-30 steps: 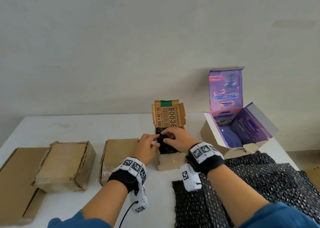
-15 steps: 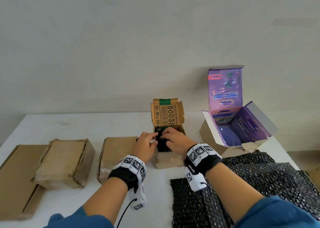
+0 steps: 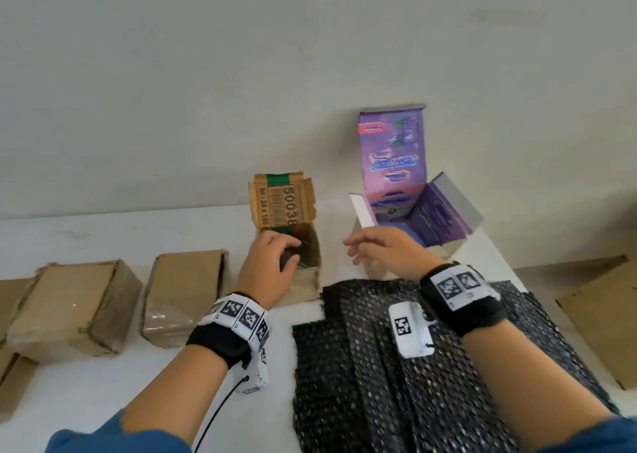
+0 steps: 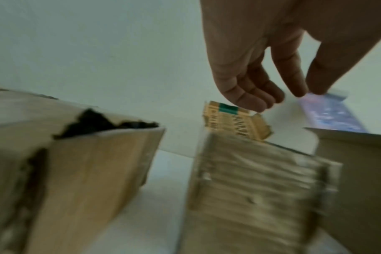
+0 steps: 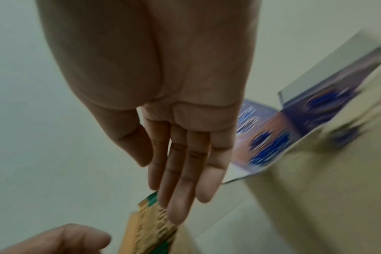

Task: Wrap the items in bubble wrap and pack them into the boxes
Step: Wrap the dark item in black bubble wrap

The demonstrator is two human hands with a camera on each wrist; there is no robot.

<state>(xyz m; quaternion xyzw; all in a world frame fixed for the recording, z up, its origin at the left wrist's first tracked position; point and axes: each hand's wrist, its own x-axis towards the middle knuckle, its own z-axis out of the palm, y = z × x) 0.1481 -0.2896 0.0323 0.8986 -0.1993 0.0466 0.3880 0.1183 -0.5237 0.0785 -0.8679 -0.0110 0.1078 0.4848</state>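
A small open cardboard box stands mid-table with its printed flap raised. Inside it shows a dark bubble-wrapped bundle, mostly hidden. My left hand reaches into the box opening, its loosely curved fingers down on the bundle. In the left wrist view the left hand has nothing between its fingers. My right hand hovers to the right of the box, fingers straight and empty, as the right wrist view also shows of the right hand. A black bubble wrap sheet lies under my right forearm.
An open purple carton with a blue item inside stands at the back right. Two closed cardboard boxes sit to the left, with flat cardboard beyond them. Another flat cardboard piece lies off the table's right edge.
My right hand has let go of the dark bundle and moved right, away from the small box. My left hand stays at the box opening.
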